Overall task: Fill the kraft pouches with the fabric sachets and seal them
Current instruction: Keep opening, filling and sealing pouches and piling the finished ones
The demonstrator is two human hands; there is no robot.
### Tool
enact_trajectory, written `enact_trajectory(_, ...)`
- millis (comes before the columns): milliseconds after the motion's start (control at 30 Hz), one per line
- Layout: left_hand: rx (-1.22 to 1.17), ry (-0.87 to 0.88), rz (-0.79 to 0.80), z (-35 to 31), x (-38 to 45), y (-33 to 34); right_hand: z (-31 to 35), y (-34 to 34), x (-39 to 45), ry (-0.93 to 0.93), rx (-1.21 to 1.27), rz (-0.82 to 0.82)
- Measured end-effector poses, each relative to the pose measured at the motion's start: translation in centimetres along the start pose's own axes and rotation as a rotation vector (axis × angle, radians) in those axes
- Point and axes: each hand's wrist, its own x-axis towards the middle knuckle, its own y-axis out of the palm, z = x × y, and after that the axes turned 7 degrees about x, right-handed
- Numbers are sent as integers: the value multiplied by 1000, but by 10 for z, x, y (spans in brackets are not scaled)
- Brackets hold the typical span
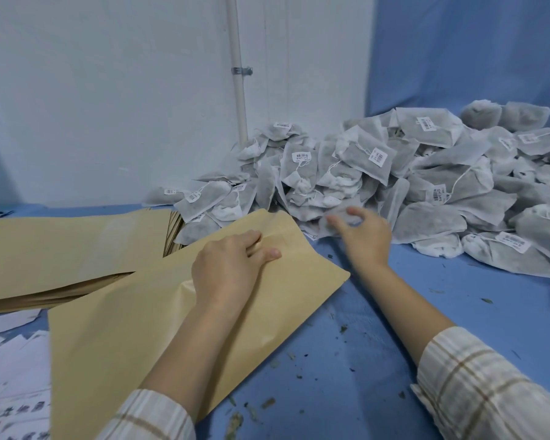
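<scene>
A large kraft pouch (115,338) lies slanted on the blue table, its mouth toward the sachet heap. My left hand (227,269) rests on its upper part, fingers at the mouth edge, gripping the paper. My right hand (364,235) is at the foot of the heap of grey-white fabric sachets (426,182), fingers curled on one blurred sachet (337,219) at the pile's front edge. Each sachet has a white barcode tag on a string.
A stack of flat kraft pouches (61,249) lies at the left, behind the slanted one. White printed sheets (10,369) sit at the lower left. Dried herb crumbs (267,403) litter the blue table (378,328). A white wall and pipe (238,74) stand behind.
</scene>
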Motion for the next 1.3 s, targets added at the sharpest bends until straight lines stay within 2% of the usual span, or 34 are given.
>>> enact_trajectory(167,-44,-13,-25,2,1,-1,3,-14,3,369,572,-305)
enact_trajectory(200,-47,-15,-25,2,1,-2,3,-16,4,415,687,-348)
enact_trajectory(267,-47,-18,-22,2,2,-2,2,-20,7,439,759,-352)
enact_trajectory(333,-43,-21,-23,3,3,-3,0,-21,8,462,796,-238)
enact_trajectory(467,-56,-25,-17,3,3,-5,2,-18,3,477,1025,200)
enact_trajectory(533,-98,-15,-4,1,3,-6,2,-17,1,459,1072,324)
enact_trajectory(600,-155,9,3,-2,2,-8,2,-17,-2,408,1020,412)
enact_trajectory(667,-193,35,5,-6,2,-10,2,-15,-4,300,843,461)
enact_trajectory(767,-202,58,5,-10,0,-10,4,-11,-7,121,577,423)
enact_trajectory(867,-198,55,13,-11,-1,-10,11,-10,-11,5,521,395)
enact_trajectory(933,-202,49,32,-11,-2,-9,17,-10,-13,-1,525,427)
enact_trajectory(1000,-191,67,37,-14,-5,-8,24,-10,-14,36,464,588)
enact_trajectory(1100,-184,97,44,-17,-9,-4,34,-12,-16,121,192,855)
enact_trajectory(1167,-172,99,84,-17,-10,-1,32,-13,-19,176,178,974)
enact_trajectory(1233,-135,107,94,-15,-10,2,28,-12,-20,168,254,899)
enact_trajectory(1300,-93,113,68,-13,-10,4,21,-11,-15,61,264,572)
